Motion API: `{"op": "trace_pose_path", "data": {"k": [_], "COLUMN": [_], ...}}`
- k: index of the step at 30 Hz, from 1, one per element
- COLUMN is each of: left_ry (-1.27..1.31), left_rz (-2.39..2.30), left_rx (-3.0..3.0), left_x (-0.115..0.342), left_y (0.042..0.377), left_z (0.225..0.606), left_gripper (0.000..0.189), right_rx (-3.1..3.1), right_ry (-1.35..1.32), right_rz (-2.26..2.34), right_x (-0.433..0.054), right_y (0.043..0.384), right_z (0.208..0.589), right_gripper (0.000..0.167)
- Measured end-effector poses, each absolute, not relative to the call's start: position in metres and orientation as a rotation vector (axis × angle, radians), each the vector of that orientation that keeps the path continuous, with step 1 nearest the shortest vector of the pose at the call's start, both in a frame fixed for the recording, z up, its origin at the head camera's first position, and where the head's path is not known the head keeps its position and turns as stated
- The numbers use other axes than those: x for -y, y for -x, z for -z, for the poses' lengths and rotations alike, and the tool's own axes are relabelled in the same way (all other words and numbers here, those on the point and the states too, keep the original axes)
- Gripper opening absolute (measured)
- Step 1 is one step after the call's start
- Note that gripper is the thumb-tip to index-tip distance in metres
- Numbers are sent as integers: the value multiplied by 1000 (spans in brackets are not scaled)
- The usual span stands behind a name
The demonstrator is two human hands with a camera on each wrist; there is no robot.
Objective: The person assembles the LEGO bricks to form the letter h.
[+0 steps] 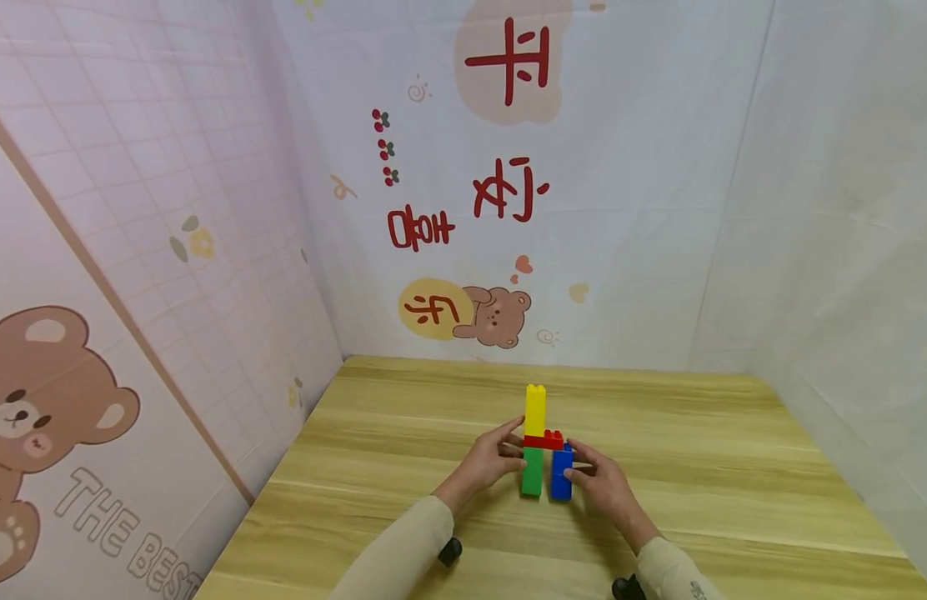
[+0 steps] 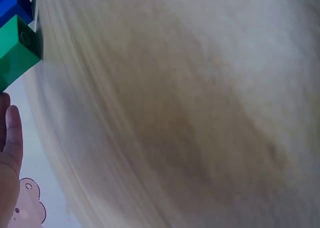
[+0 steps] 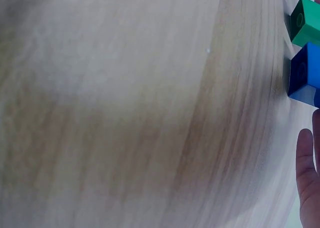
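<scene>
A small structure of toy building bricks stands between both hands in the head view. A flat red brick (image 1: 543, 442) bridges a green brick column (image 1: 533, 472) and a blue brick column (image 1: 561, 477). On the red brick's left end rises a yellow brick column (image 1: 535, 410). My left hand (image 1: 495, 454) holds the green side, thumb low and fingers reaching behind. From the right, my right hand (image 1: 602, 482) grips the blue column, thumb at the front and index finger near its top. Undersides of the green bricks (image 2: 17, 53) and blue bricks (image 3: 307, 75) show in the wrist views.
The structure is over a wood-grain table (image 1: 403, 408). Behind it hangs a white printed cloth (image 1: 621, 208), with more cloth at the left and right sides. Black wrist devices (image 1: 450, 552) show at the sleeves.
</scene>
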State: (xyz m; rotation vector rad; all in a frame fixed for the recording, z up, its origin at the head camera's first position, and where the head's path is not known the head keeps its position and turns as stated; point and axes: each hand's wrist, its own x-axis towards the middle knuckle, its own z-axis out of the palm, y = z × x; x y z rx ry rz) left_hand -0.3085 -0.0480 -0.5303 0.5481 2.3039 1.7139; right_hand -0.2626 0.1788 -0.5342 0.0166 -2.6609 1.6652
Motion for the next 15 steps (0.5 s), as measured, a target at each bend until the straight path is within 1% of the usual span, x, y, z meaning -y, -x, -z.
{"op": "trace_pose_path", "data": {"k": [15], "left_ry": [-525], "left_rz": [-1681], "left_rx": [-2277], "left_x": [51], "left_y": [310], "left_z": [532], "left_gripper": [79], "right_rx": [2691], "right_ry": [-49], "right_rz": [-1664], "right_x": [-180], "right_y": [262], "right_z": [538], "right_gripper": [54]}}
